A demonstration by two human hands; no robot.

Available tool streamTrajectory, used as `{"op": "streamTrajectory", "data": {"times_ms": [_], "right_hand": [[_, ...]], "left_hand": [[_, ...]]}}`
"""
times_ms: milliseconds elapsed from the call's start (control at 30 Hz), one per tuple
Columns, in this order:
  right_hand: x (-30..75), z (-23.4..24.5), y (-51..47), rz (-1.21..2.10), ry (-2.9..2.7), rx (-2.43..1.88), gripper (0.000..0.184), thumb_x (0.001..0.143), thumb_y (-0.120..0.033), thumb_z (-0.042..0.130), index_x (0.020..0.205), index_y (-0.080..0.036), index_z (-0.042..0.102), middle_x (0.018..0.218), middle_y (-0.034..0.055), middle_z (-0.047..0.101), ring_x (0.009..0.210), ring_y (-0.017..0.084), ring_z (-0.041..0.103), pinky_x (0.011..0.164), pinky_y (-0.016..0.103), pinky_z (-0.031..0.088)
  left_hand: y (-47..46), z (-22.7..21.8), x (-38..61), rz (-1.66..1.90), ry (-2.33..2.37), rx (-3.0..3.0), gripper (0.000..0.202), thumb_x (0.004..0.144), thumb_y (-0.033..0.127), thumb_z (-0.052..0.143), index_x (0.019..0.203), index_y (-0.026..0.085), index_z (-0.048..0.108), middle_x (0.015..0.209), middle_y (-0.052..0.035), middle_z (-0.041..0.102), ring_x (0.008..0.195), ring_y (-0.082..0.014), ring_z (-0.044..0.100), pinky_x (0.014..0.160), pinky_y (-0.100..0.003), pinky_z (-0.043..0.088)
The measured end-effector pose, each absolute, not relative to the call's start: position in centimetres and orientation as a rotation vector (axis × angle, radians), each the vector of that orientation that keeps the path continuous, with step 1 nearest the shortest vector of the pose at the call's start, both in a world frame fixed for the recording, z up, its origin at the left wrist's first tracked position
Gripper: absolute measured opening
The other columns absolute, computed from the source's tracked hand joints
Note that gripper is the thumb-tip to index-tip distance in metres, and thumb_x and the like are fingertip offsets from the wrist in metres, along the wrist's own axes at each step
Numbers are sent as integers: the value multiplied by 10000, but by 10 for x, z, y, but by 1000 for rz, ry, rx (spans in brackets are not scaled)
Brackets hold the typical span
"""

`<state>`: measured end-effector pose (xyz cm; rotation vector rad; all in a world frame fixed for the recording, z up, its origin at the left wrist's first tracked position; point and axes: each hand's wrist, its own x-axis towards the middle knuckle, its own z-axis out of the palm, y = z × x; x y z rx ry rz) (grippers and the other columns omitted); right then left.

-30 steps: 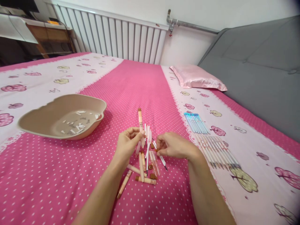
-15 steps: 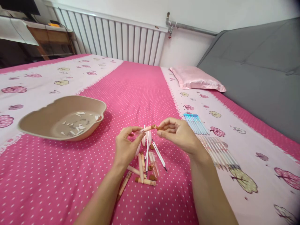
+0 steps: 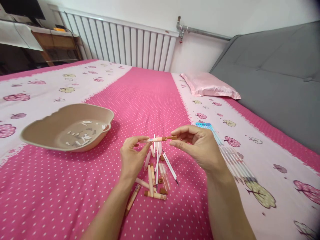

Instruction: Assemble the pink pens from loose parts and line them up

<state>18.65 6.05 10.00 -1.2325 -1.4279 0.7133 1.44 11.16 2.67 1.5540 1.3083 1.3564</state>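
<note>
My left hand (image 3: pixel 131 156) pinches a peach and brown pen barrel (image 3: pixel 157 139) between thumb and fingers, held level above the bed. My right hand (image 3: pixel 200 146) grips a small brown pen part (image 3: pixel 173 137) at the barrel's brown end. The part points at that end; whether they are joined I cannot tell. Below both hands lies a loose pile of pen parts. It has white refills (image 3: pixel 170 164) with dark tips, pink barrels (image 3: pixel 150 180), clear tubes (image 3: pixel 164 176) and brown pieces (image 3: pixel 163 191). One peach and brown barrel (image 3: pixel 133 199) lies near my left forearm.
A beige basin (image 3: pixel 50 125) with small white bits inside stands on the left. Rows of blue pens (image 3: pixel 212 132) and pale, clear pens (image 3: pixel 238 165) lie to the right. A pink pillow (image 3: pixel 210 86) rests by the grey headboard (image 3: pixel 270 63).
The brown part in my right hand now shows more clearly, lined up with the barrel's end. The barrel has tilted to nearly level. My left hand has shifted slightly left, my right slightly right.
</note>
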Motion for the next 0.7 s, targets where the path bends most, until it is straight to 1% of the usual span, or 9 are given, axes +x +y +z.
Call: {"op": "streamTrajectory", "data": {"times_ms": [200, 367, 567, 700], "right_hand": [[185, 100, 61, 701, -1461, -1248, 194, 647, -279, 777, 797, -190, 693, 755, 21, 691, 686, 143, 641, 619, 270, 523], [185, 101, 61, 666, -1474, -1274, 180, 645, -261, 778, 789, -193, 695, 748, 19, 693, 675, 142, 636, 599, 265, 509], [185, 100, 61, 672, -1502, -1302, 183, 650, -270, 772, 805, -195, 707, 762, 27, 701, 687, 154, 645, 605, 275, 517], [184, 99, 63, 634, -1520, -1316, 169, 647, -250, 773, 800, -204, 717, 755, 21, 699, 674, 145, 635, 600, 269, 517]], "left_hand": [[112, 25, 14, 1379, 1331, 1629, 207, 702, 377, 681, 841, 225, 694, 825, -33, 648, 811, -178, 565, 663, -280, 488], [112, 26, 14, 1391, 1375, 1697, 181, 711, 356, 675, 830, 220, 693, 802, -25, 658, 787, -170, 558, 690, -281, 471], [112, 29, 14, 1402, 1371, 1744, 156, 715, 333, 669, 814, 213, 691, 802, -24, 671, 788, -170, 569, 704, -285, 450], [111, 30, 14, 1405, 1346, 1759, 150, 711, 325, 669, 805, 210, 693, 788, -24, 678, 785, -170, 580, 718, -290, 444]]}}
